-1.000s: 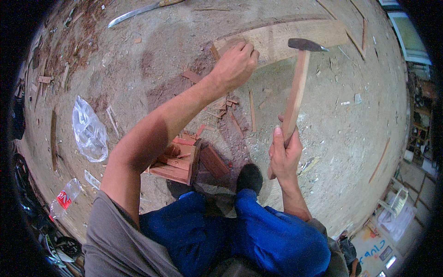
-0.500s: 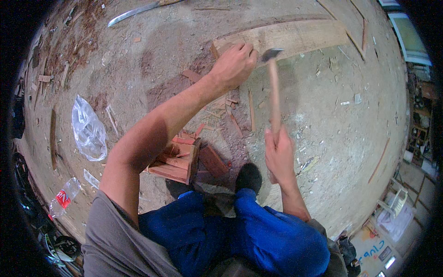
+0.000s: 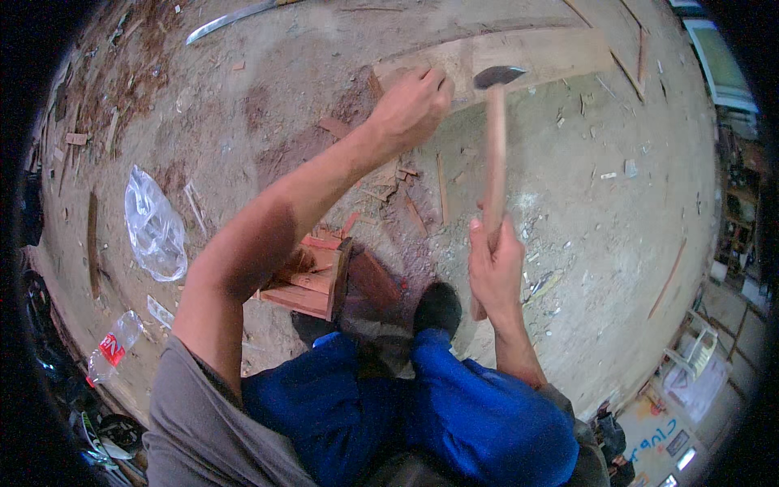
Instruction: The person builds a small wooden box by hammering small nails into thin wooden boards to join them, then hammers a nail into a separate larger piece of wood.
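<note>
Out in front of me, my left hand (image 3: 415, 105) is closed, fingers curled together, at the left end of a long pale wooden plank (image 3: 560, 57) lying on the ground. Whatever those fingers pinch is hidden from view. My right hand (image 3: 497, 261) is wrapped round the lower handle of a hammer (image 3: 496, 146). The dark hammer head (image 3: 499, 76) is over the plank, apart from my left hand and to its right. Below my left forearm, near my feet, stands a small open box of reddish wood (image 3: 304, 296), partly hidden by the arm.
Wood offcuts (image 3: 414, 213) and splinters litter the dirt floor (image 3: 600, 243). A reddish block (image 3: 375, 280) lies beside the box. To the left are a clear plastic bag (image 3: 154, 223) and a plastic bottle (image 3: 114, 347). A long curved blade (image 3: 231, 23) lies at the far left.
The hammer has lifted, its head now looking larger and a little farther right. My left hand stays in nearly the same place at the plank's end.
</note>
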The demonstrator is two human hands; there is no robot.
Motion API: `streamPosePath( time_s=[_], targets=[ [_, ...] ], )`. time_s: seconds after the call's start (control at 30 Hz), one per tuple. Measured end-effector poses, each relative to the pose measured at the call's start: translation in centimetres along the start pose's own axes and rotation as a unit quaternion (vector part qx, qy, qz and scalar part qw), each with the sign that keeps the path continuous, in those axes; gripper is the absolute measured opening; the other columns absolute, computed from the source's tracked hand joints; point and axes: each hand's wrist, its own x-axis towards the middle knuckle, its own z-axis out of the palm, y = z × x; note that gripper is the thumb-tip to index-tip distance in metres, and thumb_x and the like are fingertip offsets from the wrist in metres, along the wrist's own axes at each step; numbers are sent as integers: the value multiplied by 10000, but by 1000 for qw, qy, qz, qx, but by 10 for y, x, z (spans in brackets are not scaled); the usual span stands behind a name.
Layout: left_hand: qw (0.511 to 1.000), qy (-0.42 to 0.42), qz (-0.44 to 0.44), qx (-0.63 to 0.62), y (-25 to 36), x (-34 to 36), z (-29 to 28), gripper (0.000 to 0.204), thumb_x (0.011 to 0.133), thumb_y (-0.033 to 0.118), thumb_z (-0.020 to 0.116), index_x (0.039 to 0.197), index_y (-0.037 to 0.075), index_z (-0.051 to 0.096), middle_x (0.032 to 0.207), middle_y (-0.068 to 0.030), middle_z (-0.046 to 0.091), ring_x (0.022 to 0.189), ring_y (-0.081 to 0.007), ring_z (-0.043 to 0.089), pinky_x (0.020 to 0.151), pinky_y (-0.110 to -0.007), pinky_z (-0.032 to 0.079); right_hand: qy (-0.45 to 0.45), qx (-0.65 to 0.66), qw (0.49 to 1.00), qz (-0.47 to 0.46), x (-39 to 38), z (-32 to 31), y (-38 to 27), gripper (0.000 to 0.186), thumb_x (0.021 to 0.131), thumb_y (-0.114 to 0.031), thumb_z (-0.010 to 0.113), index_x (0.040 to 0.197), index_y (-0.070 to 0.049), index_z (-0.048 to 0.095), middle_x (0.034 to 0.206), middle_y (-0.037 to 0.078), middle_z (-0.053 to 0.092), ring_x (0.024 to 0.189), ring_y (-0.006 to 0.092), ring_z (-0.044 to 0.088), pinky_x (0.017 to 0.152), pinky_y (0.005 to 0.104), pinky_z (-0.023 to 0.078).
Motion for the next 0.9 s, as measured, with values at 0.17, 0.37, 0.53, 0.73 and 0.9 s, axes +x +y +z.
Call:
streamPosePath(
  time_s=[0.17,0.37,0.53,0.73,0.9],
  targets=[
    [1000,2,-6,7,0,4,0,192,827,63,618,993,-32,625,973,-165,612,1002,-333,623,900,-421,529,70,18,996,-53,-2,6,9,262,1034,-189,568,1127,57,572,756,275,629,693,425,677,598,471,493],
    [1000,8,-4,14,-1,4,-2,172,815,54,617,965,-29,637,989,-157,620,1011,-324,622,907,-403,529,57,9,998,-30,0,-1,3,288,1047,-185,565,1232,32,606,687,86,586,617,149,578,570,341,461],
    [999,12,20,24,-3,5,3,156,807,29,615,943,-43,636,975,-168,631,1001,-318,642,862,-401,554,61,-19,997,-42,9,3,20,289,1033,-222,581,1094,60,559,771,287,632,733,470,674,603,479,488],
    [1000,11,17,12,0,7,-7,149,805,26,612,922,-64,634,968,-184,637,986,-327,657,867,-413,564,18,16,1000,16,3,-6,-7,264,1033,-185,567,1141,55,546,829,297,650,780,490,670,636,480,507],
    [1000,16,2,8,-1,3,-6,164,806,26,624,942,-64,634,982,-188,640,997,-334,653,899,-409,550,71,9,996,-59,3,10,18,246,1035,-166,566,1183,22,623,733,141,611,661,202,604,624,377,488]
  ],
)
